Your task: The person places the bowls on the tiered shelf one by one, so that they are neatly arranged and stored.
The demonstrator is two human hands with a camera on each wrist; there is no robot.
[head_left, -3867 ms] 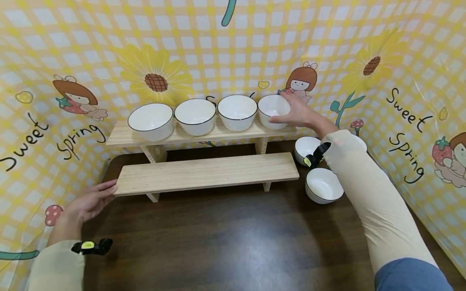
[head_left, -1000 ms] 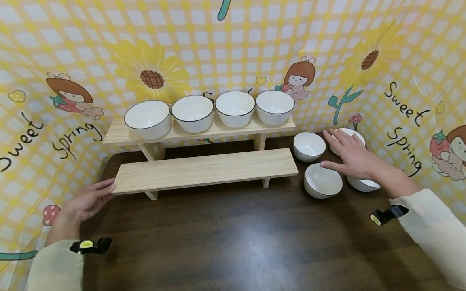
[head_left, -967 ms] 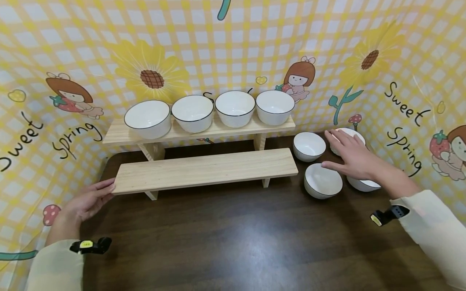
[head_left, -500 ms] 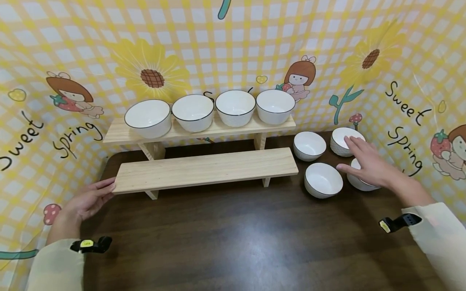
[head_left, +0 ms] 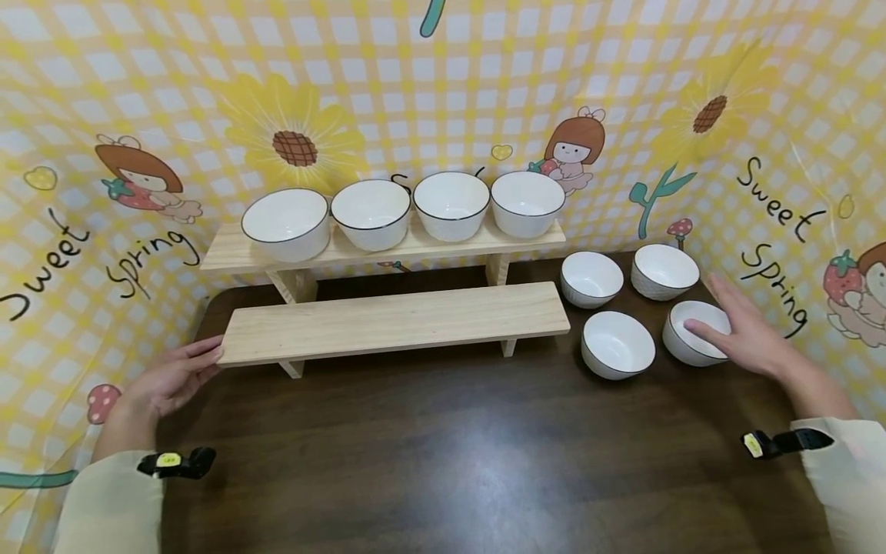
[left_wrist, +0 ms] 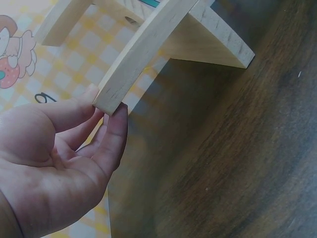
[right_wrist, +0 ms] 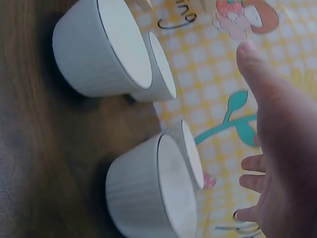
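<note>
My left hand [head_left: 169, 385] pinches the left end of the lower board [head_left: 394, 323] of a two-step wooden shelf. In the left wrist view, the thumb lies at the top of the board end [left_wrist: 111, 101] and the fingers are beneath it. My right hand [head_left: 751, 338] is over the right side of the front-right white bowl [head_left: 681, 342], thumb spread from the fingers and nothing held. The right wrist view shows this hand [right_wrist: 290, 148] above the ribbed bowl [right_wrist: 133, 188]. A row of black-rimmed white bowls [head_left: 453, 206] stands upright on the upper board [head_left: 224, 250].
Left of the front-right bowl is another white bowl [head_left: 618, 346] on the dark wooden table [head_left: 415, 446]. Behind them stand two more bowls, one nearer the shelf [head_left: 591, 278] and one at the back right [head_left: 664, 271]. Yellow checked cloth [head_left: 415, 77] encloses the back and sides.
My right hand has left the rightmost bowl on the upper board, moving right and toward me, past the back-right bowl to the front-right one. My left hand keeps its grip on the board.
</note>
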